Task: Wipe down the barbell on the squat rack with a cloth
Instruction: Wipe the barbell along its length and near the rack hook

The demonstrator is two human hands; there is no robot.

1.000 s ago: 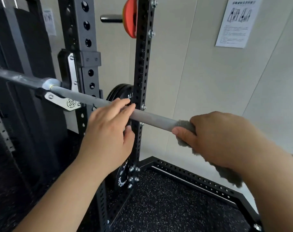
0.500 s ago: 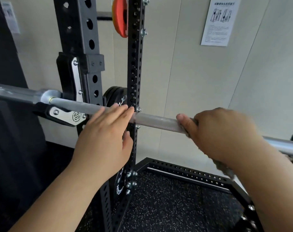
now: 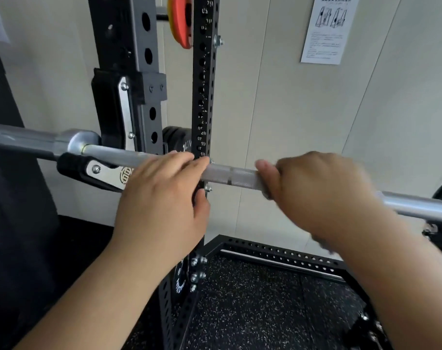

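Steel barbell (image 3: 230,174) found racked across the view. Left part seated in the J-hook (image 3: 106,173) of the squat rack (image 3: 204,97), right part running off past the right edge.

Left hand (image 3: 164,198) laid on the shaft just right of the hook. Fingers (image 3: 187,157) straight over the top, thumb beneath; steadying rather than clamping. Right hand (image 3: 316,190) wrapped round the shaft a little further right, with the cloth (image 3: 266,195) trapped between palm and metal. Only a grey edge under the thumb and a blurred scrap below the wrist seen. Short stretch of knurling bare between the two hands.

Progress: judged mid-wipe. No visible difference between cleaned and uncleaned metal, so extent already covered cannot be told. Judged possibly outstanding:
- the section under the left hand
- the collar and sleeve at the left
- the smooth length to the right

Markings:
- White stencilled hole numbers down the rack upright; "20" and "19" readable just above the bar, others blurred.
- Round emblem on the J-hook's metal plate, not legible.
- White lettering on the black plate (image 3: 177,140) behind the upright, and on another lower down; cut off, unreadable.
- Paper notice (image 3: 328,29) on the wall at upper right; two diagrams over small print, too small to read.
- Orange plate (image 3: 180,21) stored at the top; no writing seen.
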